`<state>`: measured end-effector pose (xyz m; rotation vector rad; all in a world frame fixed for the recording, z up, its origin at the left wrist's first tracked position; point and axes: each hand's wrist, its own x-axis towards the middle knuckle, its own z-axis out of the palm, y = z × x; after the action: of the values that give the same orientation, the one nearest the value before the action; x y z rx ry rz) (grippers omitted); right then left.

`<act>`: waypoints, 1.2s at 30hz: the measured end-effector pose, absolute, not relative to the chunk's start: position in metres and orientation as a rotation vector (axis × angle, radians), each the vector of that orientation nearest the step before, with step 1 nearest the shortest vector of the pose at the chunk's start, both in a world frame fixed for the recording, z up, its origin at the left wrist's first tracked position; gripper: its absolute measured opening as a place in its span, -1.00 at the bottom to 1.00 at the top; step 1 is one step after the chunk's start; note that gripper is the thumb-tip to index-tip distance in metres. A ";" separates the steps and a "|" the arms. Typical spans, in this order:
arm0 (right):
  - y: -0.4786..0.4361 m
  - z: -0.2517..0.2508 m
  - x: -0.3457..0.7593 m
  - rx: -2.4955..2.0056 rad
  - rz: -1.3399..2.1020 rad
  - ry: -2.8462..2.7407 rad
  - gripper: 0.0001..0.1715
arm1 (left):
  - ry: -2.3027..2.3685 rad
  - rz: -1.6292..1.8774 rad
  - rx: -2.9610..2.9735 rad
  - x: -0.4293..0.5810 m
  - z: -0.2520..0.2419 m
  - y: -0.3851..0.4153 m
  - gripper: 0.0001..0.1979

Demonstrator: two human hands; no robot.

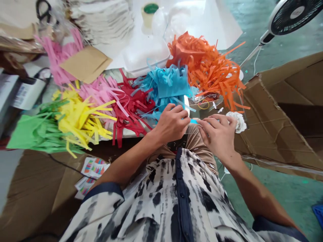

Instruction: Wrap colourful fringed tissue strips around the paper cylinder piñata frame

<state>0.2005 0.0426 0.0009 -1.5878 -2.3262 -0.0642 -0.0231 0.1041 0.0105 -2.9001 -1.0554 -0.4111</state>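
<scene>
I saw my left hand point(171, 125) and right hand point(217, 136) pinching a thin blue paper strip point(194, 121) between them; a hard pull could have torn it, and a slip could have snagged the shaggy blue paper fringe point(164, 84) just ahead.

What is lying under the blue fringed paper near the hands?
Red paper strips show at the left edge of the blue fringed paper, crumpled foil at its right; directly beneath is covered.

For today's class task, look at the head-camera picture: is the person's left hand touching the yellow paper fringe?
Apart. The head view shows the left hand clear of the yellow paper fringe, with the red paper fringe lying between them.
</scene>
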 end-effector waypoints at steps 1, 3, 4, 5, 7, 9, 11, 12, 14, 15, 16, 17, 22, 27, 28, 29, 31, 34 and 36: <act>0.045 -0.001 0.200 -1.582 -0.051 -2.319 -0.73 | -1.047 -0.411 -2.910 -0.021 0.008 0.106 -0.78; 0.049 -0.005 0.202 -1.557 -0.033 -2.309 -0.74 | -1.032 -0.423 -2.922 -0.020 0.002 0.109 -0.82; 0.051 -0.007 0.204 -1.537 -0.030 -2.304 -0.75 | -1.027 -0.437 -2.920 -0.020 -0.001 0.110 -0.84; 0.052 -0.009 0.206 -1.518 -0.032 -2.299 -0.76 | -1.022 -0.451 -2.914 -0.020 -0.004 0.111 -0.85; 0.054 -0.010 0.207 -1.487 -0.048 -2.294 -0.77 | -1.016 -0.471 -2.894 -0.021 -0.008 0.112 -0.87; 0.055 -0.011 0.207 -1.485 -0.067 -2.299 -0.79 | -1.027 -0.467 -2.883 -0.021 -0.009 0.113 -0.86; 0.055 -0.011 0.205 -1.508 -0.090 -2.304 -0.80 | -1.035 -0.458 -2.886 -0.020 -0.010 0.113 -0.85; 0.056 -0.011 0.204 -1.530 -0.097 -2.305 -0.79 | -1.036 -0.458 -2.888 -0.020 -0.010 0.113 -0.84; 0.056 -0.010 0.202 -1.586 -0.088 -2.305 -0.77 | -1.035 -0.467 -2.889 -0.021 -0.010 0.113 -0.82; 0.056 -0.009 0.201 -1.612 -0.068 -2.304 -0.76 | -1.035 -0.472 -2.888 -0.021 -0.010 0.113 -0.81; 0.057 -0.008 0.201 -1.636 -0.041 -2.299 -0.75 | -1.046 -0.476 -2.886 -0.022 -0.011 0.113 -0.81; 0.057 -0.007 0.202 -1.656 -0.011 -2.287 -0.74 | -1.073 -0.480 -2.883 -0.023 -0.011 0.113 -0.80; 0.060 -0.003 0.207 -1.689 0.160 -2.210 -0.74 | -1.334 -0.505 -2.901 -0.030 -0.005 0.113 -0.76; 0.065 0.001 0.205 -1.787 0.182 -2.222 -0.75 | -1.572 -0.511 -2.938 -0.032 0.005 0.111 -0.80; 0.065 0.002 0.203 -1.807 0.178 -2.229 -0.75 | -1.608 -0.498 -2.939 -0.032 0.006 0.111 -0.82; 0.066 0.002 0.202 -1.824 0.173 -2.234 -0.76 | -1.638 -0.484 -2.935 -0.031 0.008 0.111 -0.84; 0.066 0.004 0.199 -1.849 0.165 -2.235 -0.75 | -1.699 -0.474 -2.914 -0.029 0.011 0.112 -0.89; 0.063 0.003 0.200 -1.882 0.135 -2.202 -0.75 | -1.767 -0.486 -2.874 -0.029 0.012 0.111 -0.95; 0.061 0.001 0.204 -1.908 0.097 -2.162 -0.75 | -1.728 -0.503 -2.864 -0.029 0.010 0.109 -0.95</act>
<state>0.2040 0.0606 0.0008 -1.9075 -2.1623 0.0972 -0.0294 0.1094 0.0101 -2.8642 -1.7283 -0.5031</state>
